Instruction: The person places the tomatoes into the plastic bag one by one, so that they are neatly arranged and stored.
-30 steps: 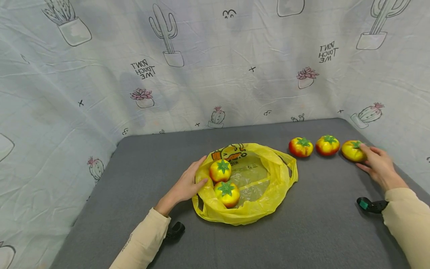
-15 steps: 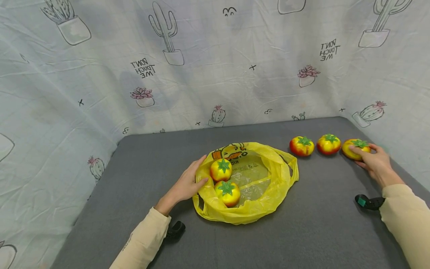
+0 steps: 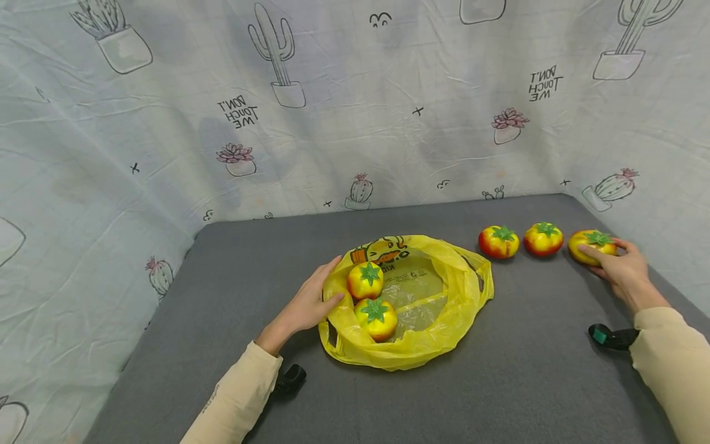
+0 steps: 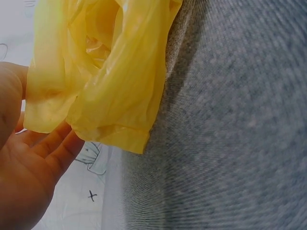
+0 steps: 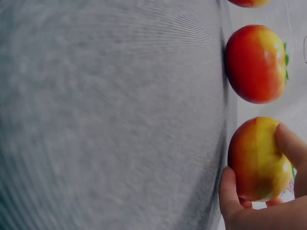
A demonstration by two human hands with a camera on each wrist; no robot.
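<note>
A yellow plastic bag lies with its mouth spread, and two red-and-yellow tomatoes with green star-shaped tops, a rear tomato and a front tomato, sit at its left inside. My left hand holds the bag's left rim, thumb over the edge and fingers along the outside. At the far right, my right hand grips a tomato between thumb and fingers. In the right wrist view, that same tomato is close to the grey surface, with the thumb on its upper side.
Two more tomatoes, a left one and a middle one, stand in a row left of my right hand. The grey table meets a cactus-print cloth at the back and sides. A bag handle juts right.
My right hand has brought its thumb onto the front of the rightmost tomato and closed its fingers round it. The tomato has shifted slightly right. My left hand and the bag stay put.
</note>
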